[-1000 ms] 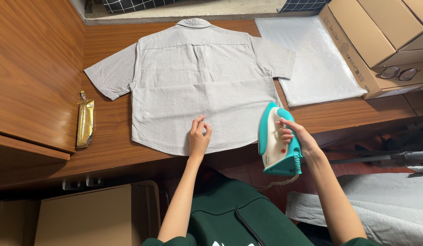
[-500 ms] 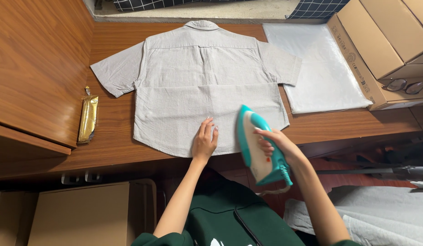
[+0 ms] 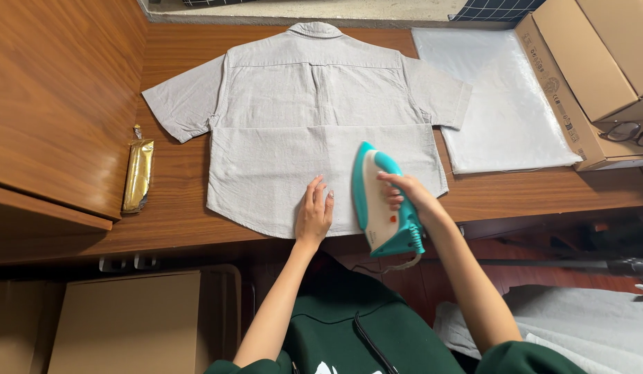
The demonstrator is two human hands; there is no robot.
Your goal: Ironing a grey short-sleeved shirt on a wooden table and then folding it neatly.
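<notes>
A pale grey short-sleeved shirt (image 3: pixel 300 118) lies spread flat, back side up, on a brown wooden table (image 3: pixel 183 215). My left hand (image 3: pixel 314 211) presses flat on the shirt's lower hem, fingers apart. My right hand (image 3: pixel 404 197) grips the handle of a teal and white iron (image 3: pixel 377 204). The iron rests on the shirt's lower right part, its tip pointing away from me, right beside my left hand.
A gold foil packet (image 3: pixel 138 174) lies left of the shirt. A clear plastic bag (image 3: pixel 505 104) sits to the right, next to cardboard boxes (image 3: pixel 591 69) with glasses (image 3: pixel 629 133) on one. Another box (image 3: pixel 127 322) stands below the table.
The iron has moved left from beyond the table edge onto the shirt's lower right. My left hand stayed on the hem.
</notes>
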